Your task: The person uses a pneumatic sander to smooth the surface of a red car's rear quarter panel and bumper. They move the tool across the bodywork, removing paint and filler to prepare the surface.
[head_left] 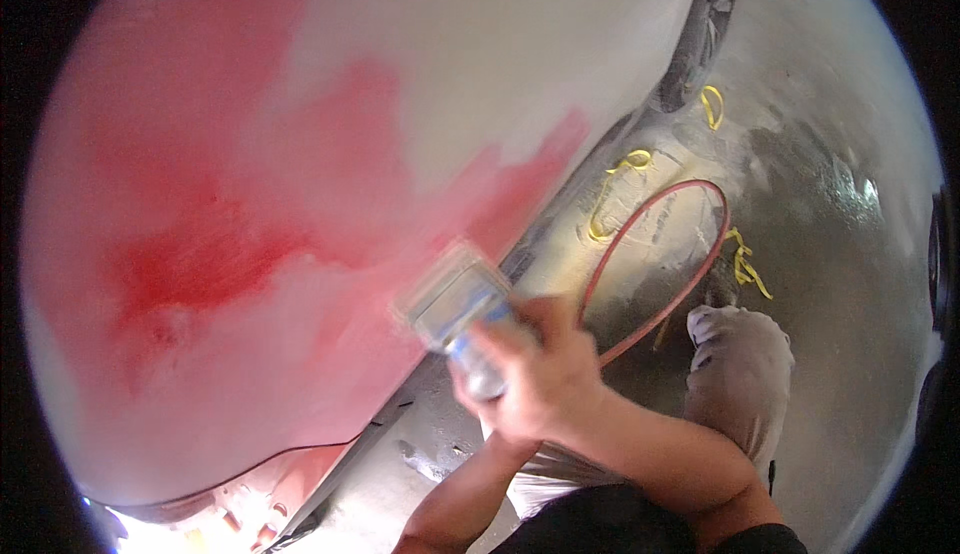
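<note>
- The sanding tool (455,299), with a flat square head and blue marks on its body, is in front of the person, over the lower edge of a large curved panel (480,54); blur hides whether the 2 touch.
- The right hand (555,379) has its fingers curled around the tool's body, with little gap left.
- The left hand (464,386) sits at the tool's far side, largely hidden behind the right; I cannot tell how far its fingers close, or on what.
- The panel is whitish, with red patches (210,264) spread across its left and middle.
- Beyond the hands, a reddish hose (726,219) loops over the grey floor (840,334).
- Yellow strips (745,264) lie in 3 spots around the loop.
- A dark wheel (700,39) stands at the upper right.
- Pale trousers (740,374) show behind the right forearm.
</note>
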Motion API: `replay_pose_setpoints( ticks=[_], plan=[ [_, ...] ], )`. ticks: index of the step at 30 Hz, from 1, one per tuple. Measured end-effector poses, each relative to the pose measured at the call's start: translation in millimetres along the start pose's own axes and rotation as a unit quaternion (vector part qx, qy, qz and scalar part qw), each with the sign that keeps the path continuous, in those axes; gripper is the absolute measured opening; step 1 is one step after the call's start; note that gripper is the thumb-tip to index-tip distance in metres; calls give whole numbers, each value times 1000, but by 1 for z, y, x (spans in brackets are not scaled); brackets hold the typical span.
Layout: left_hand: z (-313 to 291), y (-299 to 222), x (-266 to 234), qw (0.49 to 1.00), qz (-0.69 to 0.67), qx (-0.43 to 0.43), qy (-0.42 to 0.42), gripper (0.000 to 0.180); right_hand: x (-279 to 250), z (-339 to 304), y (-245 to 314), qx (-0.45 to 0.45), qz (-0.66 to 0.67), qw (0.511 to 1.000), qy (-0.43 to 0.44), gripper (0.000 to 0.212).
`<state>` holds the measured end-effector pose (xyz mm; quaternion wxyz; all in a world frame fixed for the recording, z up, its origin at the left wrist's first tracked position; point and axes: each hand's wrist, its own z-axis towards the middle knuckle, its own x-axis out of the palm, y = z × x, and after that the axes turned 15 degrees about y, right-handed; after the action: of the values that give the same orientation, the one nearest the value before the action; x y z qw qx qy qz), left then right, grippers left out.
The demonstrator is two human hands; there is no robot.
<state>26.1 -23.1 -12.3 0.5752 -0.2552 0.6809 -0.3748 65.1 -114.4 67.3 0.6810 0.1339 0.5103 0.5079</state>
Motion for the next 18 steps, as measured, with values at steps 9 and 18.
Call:
replay_pose_setpoints(
  ticks=[9,18],
  plan=[
    [4,-10,-2,999,-11,4,-36,62,-16,20,-6,-10,-12,996,-84,65],
    [9,-31,-30,998,-23,30,-42,60,-18,36,24,-89,-7,993,-70,67]
  ],
)
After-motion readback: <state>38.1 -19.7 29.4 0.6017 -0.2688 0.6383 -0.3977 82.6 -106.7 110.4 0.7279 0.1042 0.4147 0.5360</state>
